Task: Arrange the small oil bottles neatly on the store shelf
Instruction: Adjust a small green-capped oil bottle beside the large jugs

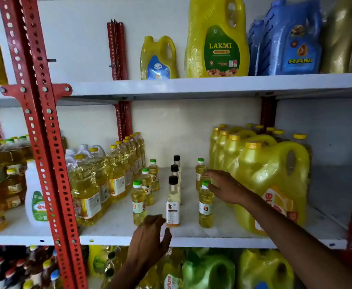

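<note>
Head view: small oil bottles stand in three short rows on the white middle shelf [116, 226], green-capped ones [138, 202] left and right, black-capped ones [173, 202] between. Right hand [225, 187] reaches in, fingertips loosely spread against the front right green-capped bottle [206, 205], beside the big yellow jug [273, 184]. Left hand [150, 236] hovers open at the shelf edge, gripping nothing.

On the upper shelf, the big yellow jug [216, 38] reads "LAXMI", the small yellow jug [159, 58] beside it "GULAB", and the blue jug [294, 38] "RANI". Below, a green-labelled bottle [171, 278] shows "fortune". Small bottle labels are unreadable.
</note>
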### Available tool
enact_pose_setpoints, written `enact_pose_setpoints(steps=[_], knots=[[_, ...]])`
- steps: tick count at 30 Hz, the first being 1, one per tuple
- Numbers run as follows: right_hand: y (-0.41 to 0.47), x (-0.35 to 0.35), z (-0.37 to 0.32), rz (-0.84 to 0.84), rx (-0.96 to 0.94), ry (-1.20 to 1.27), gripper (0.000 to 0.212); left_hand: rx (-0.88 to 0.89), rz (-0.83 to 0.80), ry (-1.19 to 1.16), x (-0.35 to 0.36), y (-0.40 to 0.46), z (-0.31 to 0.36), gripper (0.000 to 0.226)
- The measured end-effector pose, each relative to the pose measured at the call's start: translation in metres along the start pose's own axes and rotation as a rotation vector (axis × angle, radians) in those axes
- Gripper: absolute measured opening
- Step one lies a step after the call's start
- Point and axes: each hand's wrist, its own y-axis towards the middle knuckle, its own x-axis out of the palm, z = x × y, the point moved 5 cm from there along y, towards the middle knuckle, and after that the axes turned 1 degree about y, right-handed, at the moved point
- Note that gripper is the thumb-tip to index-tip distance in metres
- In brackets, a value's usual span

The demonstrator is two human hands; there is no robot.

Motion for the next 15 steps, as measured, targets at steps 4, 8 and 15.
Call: enact_pose_setpoints(steps=[4, 8, 15], knots=[[-0.006, 0.032, 0.019, -0.128, 0.103, 0.105, 0.038, -0.082, -0.259, -0.012, 0.058, -0.030, -0.030, 0.056], [0.003, 0.019, 0.013, -0.069, 0.084, 0.141, 0.033, -0.002, -0.251, 0.015, 0.069, -0.029, -0.041, 0.064], [-0.004, 0.016, 0.020, -0.005, 0.148, 0.126, 0.030, -0.031, -0.207, 0.017, 0.081, -0.030, -0.044, 0.063]])
